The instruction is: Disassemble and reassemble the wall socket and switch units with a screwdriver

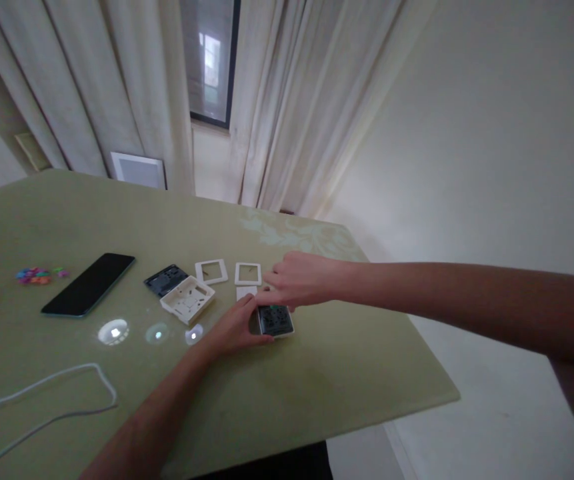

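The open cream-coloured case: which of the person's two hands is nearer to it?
Left. The left hand is just right of the open cream-coloured case, at the dark-faced box; the right hand is farther right, at that box's far edge.

A broad table under a smooth pale green cover (367, 380) spreads around and beneath the grip, with a lighter leafy pattern (297, 233) just beyond it. Farther past the grip hang long cream fabric curtains (327, 87), parted around a narrow dark-framed glass pane (194, 73) with a bright reflection. A plain off-white wall (507, 133) rises right of the grip. Left of it, round white glints (113, 331) shine on the cover.
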`<state>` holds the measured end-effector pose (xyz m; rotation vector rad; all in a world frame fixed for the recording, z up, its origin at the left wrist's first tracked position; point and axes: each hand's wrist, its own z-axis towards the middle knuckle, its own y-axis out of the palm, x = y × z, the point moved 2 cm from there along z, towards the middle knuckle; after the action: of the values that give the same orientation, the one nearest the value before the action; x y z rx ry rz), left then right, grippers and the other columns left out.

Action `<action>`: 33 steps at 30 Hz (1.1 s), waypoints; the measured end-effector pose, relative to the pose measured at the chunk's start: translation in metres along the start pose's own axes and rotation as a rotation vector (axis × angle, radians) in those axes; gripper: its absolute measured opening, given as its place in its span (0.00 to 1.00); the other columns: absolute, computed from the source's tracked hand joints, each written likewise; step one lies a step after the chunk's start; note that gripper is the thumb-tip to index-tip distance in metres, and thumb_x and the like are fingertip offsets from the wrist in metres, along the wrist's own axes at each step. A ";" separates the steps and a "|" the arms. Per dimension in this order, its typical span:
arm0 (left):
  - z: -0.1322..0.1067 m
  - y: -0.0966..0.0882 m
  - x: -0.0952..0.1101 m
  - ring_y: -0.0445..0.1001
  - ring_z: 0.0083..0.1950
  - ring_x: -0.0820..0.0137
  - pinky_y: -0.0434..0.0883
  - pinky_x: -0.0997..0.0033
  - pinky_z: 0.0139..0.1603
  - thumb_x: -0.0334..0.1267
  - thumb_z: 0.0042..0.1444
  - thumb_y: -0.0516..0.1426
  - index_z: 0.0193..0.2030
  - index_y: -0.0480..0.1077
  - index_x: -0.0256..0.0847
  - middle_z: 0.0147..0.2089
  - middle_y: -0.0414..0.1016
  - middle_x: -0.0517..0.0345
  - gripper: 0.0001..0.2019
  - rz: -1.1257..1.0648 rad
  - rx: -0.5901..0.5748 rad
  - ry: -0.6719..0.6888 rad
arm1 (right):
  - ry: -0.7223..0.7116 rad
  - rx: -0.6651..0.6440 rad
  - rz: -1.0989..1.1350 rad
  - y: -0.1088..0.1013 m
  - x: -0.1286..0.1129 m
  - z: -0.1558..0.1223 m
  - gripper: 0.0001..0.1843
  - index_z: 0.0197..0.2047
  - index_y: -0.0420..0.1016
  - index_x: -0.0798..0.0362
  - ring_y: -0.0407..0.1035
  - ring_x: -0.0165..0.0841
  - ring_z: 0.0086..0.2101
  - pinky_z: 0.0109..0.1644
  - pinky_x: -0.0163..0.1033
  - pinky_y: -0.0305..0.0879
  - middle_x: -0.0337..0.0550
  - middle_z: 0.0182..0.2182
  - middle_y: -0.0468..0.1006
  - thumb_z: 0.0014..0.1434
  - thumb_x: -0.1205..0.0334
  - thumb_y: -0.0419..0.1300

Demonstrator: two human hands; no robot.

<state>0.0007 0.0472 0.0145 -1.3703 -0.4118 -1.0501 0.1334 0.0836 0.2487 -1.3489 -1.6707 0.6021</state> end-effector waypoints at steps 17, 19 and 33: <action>0.002 -0.006 0.006 0.78 0.59 0.49 0.75 0.54 0.58 0.52 0.51 0.72 0.59 0.72 0.44 0.56 0.77 0.47 0.31 0.015 -0.048 -0.020 | 0.443 -0.150 0.366 0.023 0.041 0.001 0.20 0.34 0.85 0.54 0.82 0.47 0.40 0.40 0.41 0.62 0.52 0.33 0.88 0.59 0.45 0.77; 0.000 -0.009 0.007 0.78 0.58 0.50 0.75 0.54 0.59 0.52 0.51 0.73 0.58 0.72 0.45 0.57 0.77 0.48 0.31 0.016 -0.071 -0.028 | 0.492 -0.007 0.423 0.028 0.044 -0.014 0.16 0.36 0.84 0.52 0.81 0.45 0.44 0.43 0.39 0.60 0.49 0.36 0.88 0.55 0.52 0.81; 0.031 -0.047 0.009 0.84 0.45 0.62 0.79 0.62 0.51 0.48 0.67 0.64 0.48 0.81 0.43 0.47 0.86 0.53 0.12 0.217 -0.106 -0.231 | 1.206 1.108 1.210 0.231 -0.038 0.028 0.28 0.36 0.71 0.51 0.64 0.30 0.25 0.33 0.37 0.64 0.32 0.25 0.68 0.74 0.35 0.54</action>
<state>-0.0215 0.0789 0.0559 -1.6005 -0.3702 -0.7468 0.2300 0.1189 0.0370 -1.2115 0.5703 0.8641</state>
